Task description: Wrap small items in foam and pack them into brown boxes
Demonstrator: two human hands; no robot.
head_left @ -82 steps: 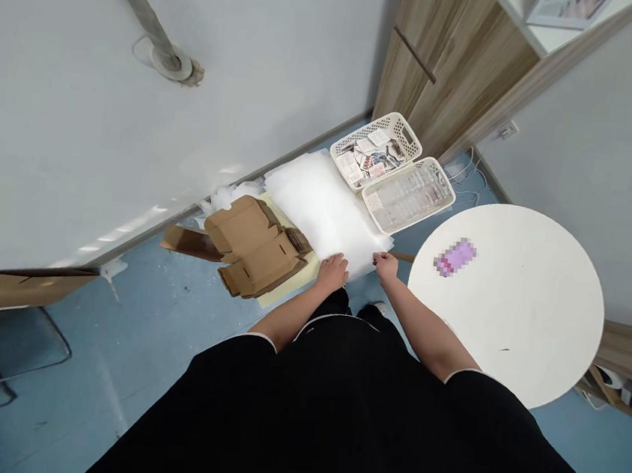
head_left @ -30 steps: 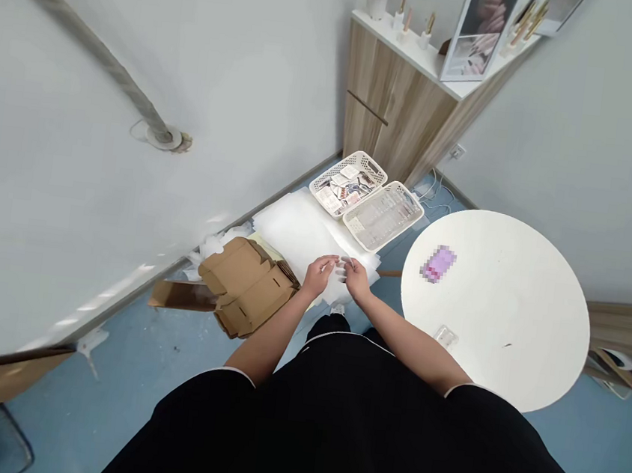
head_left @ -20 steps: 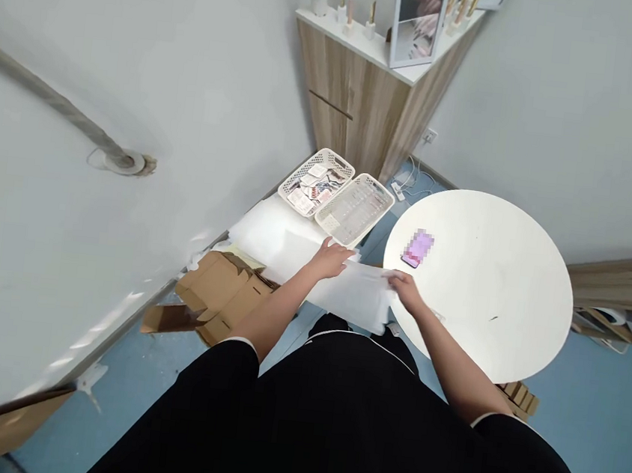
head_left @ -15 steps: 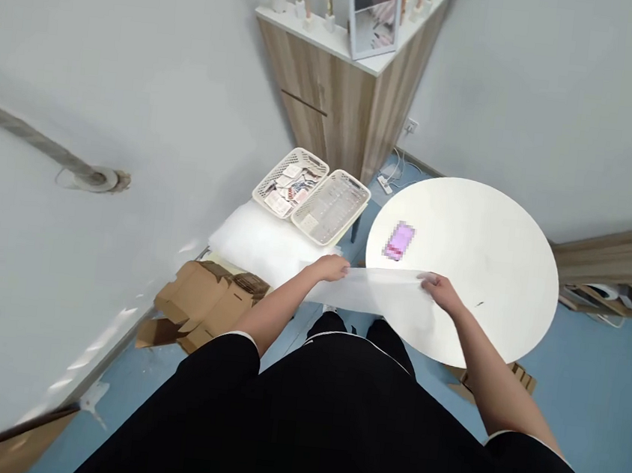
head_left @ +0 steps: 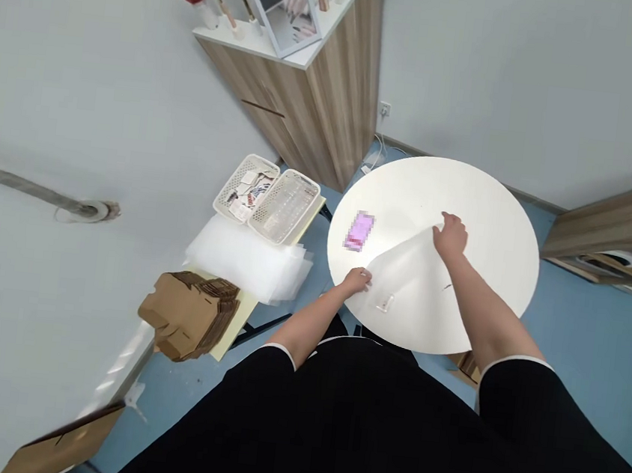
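A thin translucent white sheet is stretched slantwise over the round white table. My left hand is closed on its near-left corner, by the table's front-left edge. At the sheet's far corner, my right hand pinches it above the middle of the tabletop. A small clear rectangular piece shows at the sheet's lower part; I cannot tell whether it lies on or under it. A purple blurred-out object rests on the table, left of the sheet.
On a side table at left lie a stack of white sheets, a pile of folded cardboard boxes and two white baskets, one with small packets, one with clear pieces. A wooden cabinet stands behind.
Both hands have carried the sheet to the right and over the round table, my right hand reaching farther out. The sheet has turned from level to slanted. The view has shifted right.
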